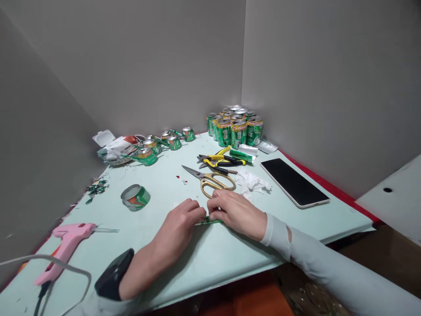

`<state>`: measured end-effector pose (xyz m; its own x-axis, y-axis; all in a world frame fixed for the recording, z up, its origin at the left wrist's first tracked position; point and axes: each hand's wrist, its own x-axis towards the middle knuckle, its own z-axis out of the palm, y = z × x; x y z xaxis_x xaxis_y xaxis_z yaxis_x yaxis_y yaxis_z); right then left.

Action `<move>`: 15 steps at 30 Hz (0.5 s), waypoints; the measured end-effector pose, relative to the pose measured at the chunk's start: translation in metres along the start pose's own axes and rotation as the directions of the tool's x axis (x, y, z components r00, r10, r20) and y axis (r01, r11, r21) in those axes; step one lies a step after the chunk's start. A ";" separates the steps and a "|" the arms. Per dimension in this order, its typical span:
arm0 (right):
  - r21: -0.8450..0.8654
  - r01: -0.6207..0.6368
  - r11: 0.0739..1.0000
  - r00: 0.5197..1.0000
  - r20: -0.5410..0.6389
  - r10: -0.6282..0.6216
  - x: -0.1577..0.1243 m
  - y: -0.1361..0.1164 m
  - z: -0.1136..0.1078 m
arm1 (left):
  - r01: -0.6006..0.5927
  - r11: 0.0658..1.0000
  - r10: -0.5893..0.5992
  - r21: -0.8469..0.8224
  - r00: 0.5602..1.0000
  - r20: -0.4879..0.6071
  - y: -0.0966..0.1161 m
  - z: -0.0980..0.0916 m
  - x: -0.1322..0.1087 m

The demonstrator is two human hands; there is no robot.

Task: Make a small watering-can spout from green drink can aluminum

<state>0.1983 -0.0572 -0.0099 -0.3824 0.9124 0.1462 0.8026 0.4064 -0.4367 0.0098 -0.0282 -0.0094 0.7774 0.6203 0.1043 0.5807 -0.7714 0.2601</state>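
My left hand (182,221) and my right hand (237,213) meet near the middle of the pale green table (210,259). Both pinch a narrow green strip of can metal (208,221) that lies flat on the table between the fingertips. Gold-handled scissors (210,179) lie just beyond my right hand, blades pointing left. A cut-off can end (135,197) rests on its side to the left of my left hand.
A pink glue gun (66,245) with its cord lies at the near left. Yellow pliers (220,160), crumpled white tissue (251,182) and a phone (294,182) sit to the right. Several whole green cans (235,127) stand in the far corner; cut cans and scraps (148,149) lie far left.
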 end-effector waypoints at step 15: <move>-0.205 0.142 0.968 0.975 -0.141 -0.173 -0.022 -0.002 0.024 | -0.068 0.945 0.053 0.319 0.997 0.058 0.015 0.018 -0.013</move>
<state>0.1942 -0.0796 -0.0337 -0.4467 0.8262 0.3432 0.8167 0.5332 -0.2205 0.0124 -0.0505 -0.0247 0.8196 0.5696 0.0622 0.5728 -0.8169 -0.0669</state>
